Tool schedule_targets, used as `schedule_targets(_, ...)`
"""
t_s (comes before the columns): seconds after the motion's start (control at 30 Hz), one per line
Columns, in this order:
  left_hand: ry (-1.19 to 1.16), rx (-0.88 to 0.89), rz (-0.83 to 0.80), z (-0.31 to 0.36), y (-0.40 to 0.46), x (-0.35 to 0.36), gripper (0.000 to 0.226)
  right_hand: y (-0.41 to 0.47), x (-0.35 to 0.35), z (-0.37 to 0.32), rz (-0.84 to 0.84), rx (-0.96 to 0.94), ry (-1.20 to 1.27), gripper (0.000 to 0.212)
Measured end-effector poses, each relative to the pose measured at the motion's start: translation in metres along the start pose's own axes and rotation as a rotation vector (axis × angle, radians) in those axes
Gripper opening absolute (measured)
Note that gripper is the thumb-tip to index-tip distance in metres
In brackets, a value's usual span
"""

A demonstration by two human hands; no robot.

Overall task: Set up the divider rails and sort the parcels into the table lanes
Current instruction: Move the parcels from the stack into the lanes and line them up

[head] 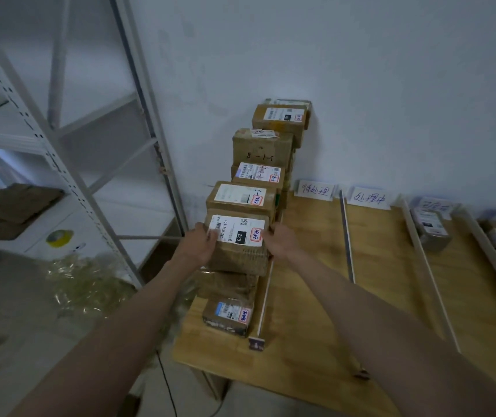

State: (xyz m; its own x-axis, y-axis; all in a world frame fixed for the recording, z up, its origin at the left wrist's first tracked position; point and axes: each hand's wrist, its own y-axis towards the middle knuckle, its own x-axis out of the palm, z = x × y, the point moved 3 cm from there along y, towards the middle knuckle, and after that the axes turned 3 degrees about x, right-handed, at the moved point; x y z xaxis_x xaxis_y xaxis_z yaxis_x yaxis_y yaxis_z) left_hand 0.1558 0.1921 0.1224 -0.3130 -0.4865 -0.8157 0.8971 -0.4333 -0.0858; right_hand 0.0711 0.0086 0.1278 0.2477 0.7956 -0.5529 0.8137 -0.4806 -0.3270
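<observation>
A row of stacked brown cardboard parcels runs along the left lane of the wooden table [310, 296] toward the wall. Both hands hold the nearest raised parcel [237, 251], labelled 032: my left hand [200, 243] grips its left side and my right hand [280, 239] grips its right side. Below it lie a taped parcel and a small labelled parcel [228, 314]. Thin divider rails [347, 239] [427, 266] [266, 293] split the table into lanes. Paper lane signs [316, 190] [368, 198] stand at the wall.
White metal shelving [60, 164] stands to the left, holding flattened cardboard and a yellow tape roll [59, 237]. Crumpled plastic wrap [90, 284] lies on the floor. Parcels sit in the right lanes [430, 227]. The white wall backs the table.
</observation>
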Motion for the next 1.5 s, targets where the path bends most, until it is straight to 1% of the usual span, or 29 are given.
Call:
schedule_targets(0.07, -0.037, 0.013, 0.026, 0.004, -0.005, -0.003, 0.047, -0.005, -0.005, 0.002, -0.013, 0.000, 0.053, 0.034)
schedule_targets(0.17, -0.044, 0.059, 0.087, 0.010, -0.013, -0.011, 0.048, -0.013, -0.015, 0.003, -0.045, 0.028, 0.167, 0.043)
schedule_targets(0.27, -0.056, 0.121, 0.089, 0.017, -0.022, -0.017, 0.051, -0.022, -0.030, 0.006, -0.114, 0.046, 0.227, 0.048)
schedule_targets(0.33, -0.070, 0.169, 0.058, 0.025, -0.027, -0.017, 0.051, -0.029, -0.041, 0.010, -0.181, 0.072, 0.210, 0.047)
schedule_targets(0.4, -0.065, 0.208, 0.016, 0.034, -0.030, -0.016, 0.050, -0.033, -0.053, 0.019, -0.219, 0.096, 0.140, 0.048)
schedule_targets(0.5, -0.059, 0.245, -0.069, 0.044, -0.032, -0.006, 0.047, -0.033, -0.070, 0.036, -0.308, 0.094, 0.044, 0.063)
schedule_targets(0.53, -0.059, 0.247, -0.100, 0.048, -0.033, -0.002, 0.047, -0.034, -0.075, 0.043, -0.347, 0.099, 0.050, 0.063)
schedule_targets(0.63, -0.027, 0.269, -0.175, 0.060, -0.031, 0.014, 0.050, -0.047, -0.092, 0.059, -0.416, 0.099, 0.069, 0.051)
schedule_targets(0.73, 0.036, 0.323, -0.258, 0.083, -0.031, 0.035, 0.044, -0.063, -0.110, 0.081, -0.420, 0.126, 0.111, 0.048)
schedule_targets(0.83, 0.073, 0.373, -0.296, 0.108, -0.030, 0.059, 0.049, -0.076, -0.126, 0.108, -0.346, 0.181, 0.158, 0.041)
schedule_targets(0.9, 0.106, 0.409, -0.292, 0.125, -0.030, 0.075, 0.056, -0.086, -0.137, 0.127, -0.242, 0.221, 0.182, 0.037)
schedule_targets(1.07, 0.313, 0.543, -0.240, 0.166, -0.035, 0.115, 0.060, -0.107, -0.170, 0.181, 0.080, 0.337, 0.210, 0.042)
schedule_targets(1.17, 0.436, 0.626, -0.220, 0.191, -0.040, 0.143, 0.059, -0.120, -0.195, 0.211, 0.204, 0.399, 0.192, 0.046)
schedule_targets(1.27, 0.511, 0.678, -0.197, 0.219, -0.048, 0.172, 0.056, -0.131, -0.225, 0.242, 0.322, 0.403, 0.153, 0.046)
schedule_targets(1.4, 0.530, 0.722, -0.148, 0.261, -0.061, 0.215, 0.055, -0.142, -0.268, 0.281, 0.410, 0.395, 0.077, 0.049)
schedule_targets(1.5, 0.540, 0.718, -0.108, 0.297, -0.072, 0.253, 0.054, -0.147, -0.305, 0.318, 0.426, 0.404, 0.032, 0.052)
